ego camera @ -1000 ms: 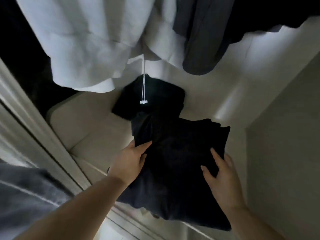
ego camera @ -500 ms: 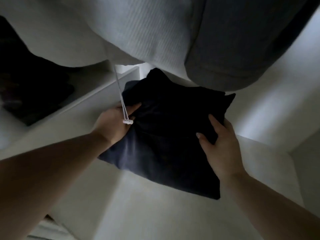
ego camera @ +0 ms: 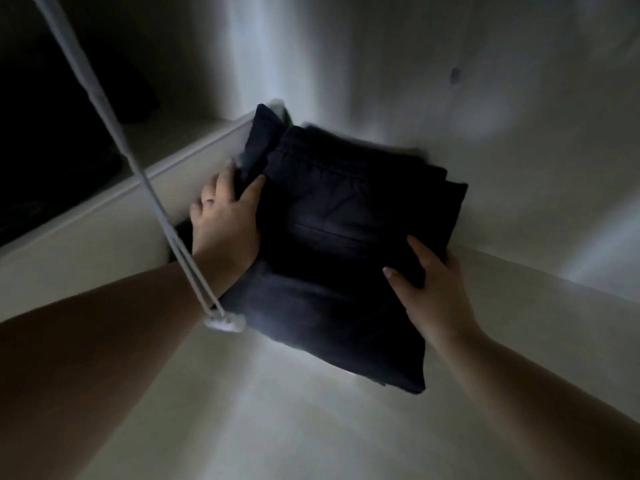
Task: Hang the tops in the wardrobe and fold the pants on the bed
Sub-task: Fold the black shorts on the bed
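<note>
Two hands grip folded pants (ego camera: 339, 244): left hand (ego camera: 225, 216), right hand (ego camera: 433, 292) at opposite edges. Stowing step; next, release onto shelf (ego camera: 277, 427).

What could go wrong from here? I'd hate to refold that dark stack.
The folded dark pants are held only at their sides by the left hand and right hand; the layers could slide apart. The white drawstring lies across the left forearm and could snag.

A white drawstring cord (ego camera: 114, 133) hangs slantwise, its knotted white toggle end (ego camera: 225, 323) lowest.
</note>
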`<state>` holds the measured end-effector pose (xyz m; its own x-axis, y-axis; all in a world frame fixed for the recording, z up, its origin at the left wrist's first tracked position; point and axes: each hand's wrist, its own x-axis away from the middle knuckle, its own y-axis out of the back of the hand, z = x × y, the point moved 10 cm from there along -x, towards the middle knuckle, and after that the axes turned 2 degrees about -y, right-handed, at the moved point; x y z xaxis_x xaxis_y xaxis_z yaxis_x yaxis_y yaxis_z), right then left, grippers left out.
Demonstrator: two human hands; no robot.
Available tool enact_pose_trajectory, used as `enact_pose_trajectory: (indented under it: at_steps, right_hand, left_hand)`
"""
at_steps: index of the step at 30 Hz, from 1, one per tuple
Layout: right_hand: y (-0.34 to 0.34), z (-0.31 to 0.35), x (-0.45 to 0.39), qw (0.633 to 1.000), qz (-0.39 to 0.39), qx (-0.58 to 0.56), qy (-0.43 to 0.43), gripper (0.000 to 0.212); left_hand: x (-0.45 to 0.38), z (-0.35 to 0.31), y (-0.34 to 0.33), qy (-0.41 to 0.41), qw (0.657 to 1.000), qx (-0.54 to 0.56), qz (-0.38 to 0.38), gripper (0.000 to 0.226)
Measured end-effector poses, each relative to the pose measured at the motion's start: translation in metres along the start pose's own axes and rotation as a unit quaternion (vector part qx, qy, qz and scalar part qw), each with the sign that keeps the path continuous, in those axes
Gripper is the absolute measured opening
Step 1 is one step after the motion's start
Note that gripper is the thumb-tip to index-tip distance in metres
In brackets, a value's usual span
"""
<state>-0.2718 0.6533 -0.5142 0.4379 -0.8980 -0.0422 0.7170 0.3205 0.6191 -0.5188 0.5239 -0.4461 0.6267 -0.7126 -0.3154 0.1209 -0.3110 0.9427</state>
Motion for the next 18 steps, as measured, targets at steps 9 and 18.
enact_pose_trajectory:
  at_steps: [9, 18]
  right_hand:
    - [-0.017, 0.080, 0.011, 0.901, -0.033, 0.298, 0.313, 0.071]
    - [-0.050, 0.024, -0.021, 0.925, 0.033, 0.327, 0.188, 0.083]
  left_hand:
    - [0.001, -0.077, -0.033, -0.190, 0.982, -0.018, 0.010, 0.080]
    - [-0.007, -0.044, -0.088, -0.167, 0.982, -0.033, 0.083, 0.089]
